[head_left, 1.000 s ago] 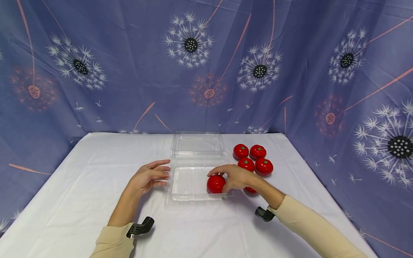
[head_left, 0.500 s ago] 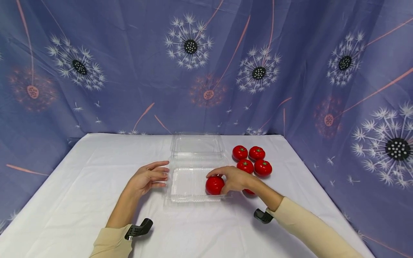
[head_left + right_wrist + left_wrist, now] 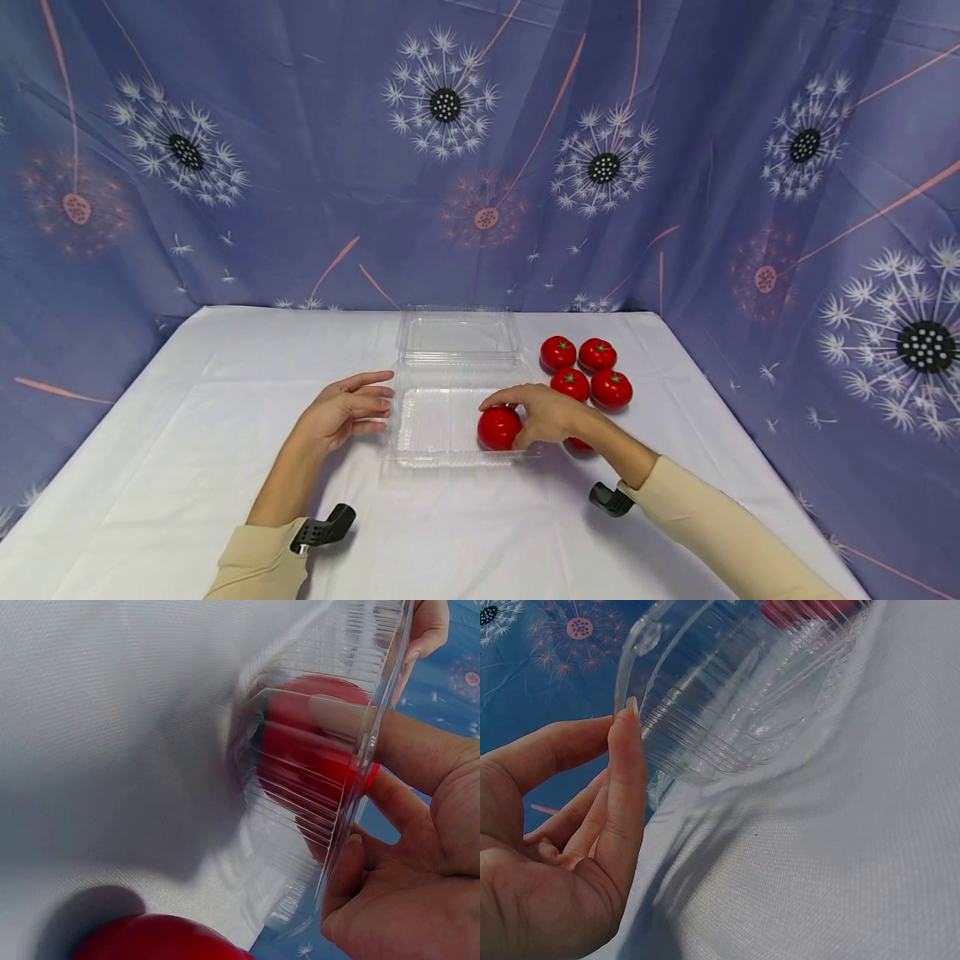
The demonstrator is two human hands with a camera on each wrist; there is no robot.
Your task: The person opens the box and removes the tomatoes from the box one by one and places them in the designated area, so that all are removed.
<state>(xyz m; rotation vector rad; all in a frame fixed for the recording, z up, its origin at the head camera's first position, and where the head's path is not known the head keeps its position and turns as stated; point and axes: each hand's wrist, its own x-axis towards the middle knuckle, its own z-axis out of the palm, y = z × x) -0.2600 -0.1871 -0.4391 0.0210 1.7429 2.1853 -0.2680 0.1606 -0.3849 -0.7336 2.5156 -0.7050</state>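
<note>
A clear plastic clamshell container (image 3: 435, 456) lies with its lid laid back, behind its base. Inside the base, at the right end, is a red tomato (image 3: 498, 428), and my right hand (image 3: 551, 414) curls its fingers and thumb round it from above. Through the clear ribbed wall in the right wrist view, the tomato (image 3: 304, 742) sits low in the container. My left hand (image 3: 341, 412) is at the container's left side, fingers loosely bent and spread. In the left wrist view its fingertips (image 3: 628, 742) are right at the rim.
Several more tomatoes (image 3: 612, 389) stand in a cluster right of the container, one partly hidden behind the right wrist. The lid (image 3: 459, 335) reaches toward the back edge of the white-covered table (image 3: 180, 467). A blue patterned curtain (image 3: 315, 125) surrounds the back and sides.
</note>
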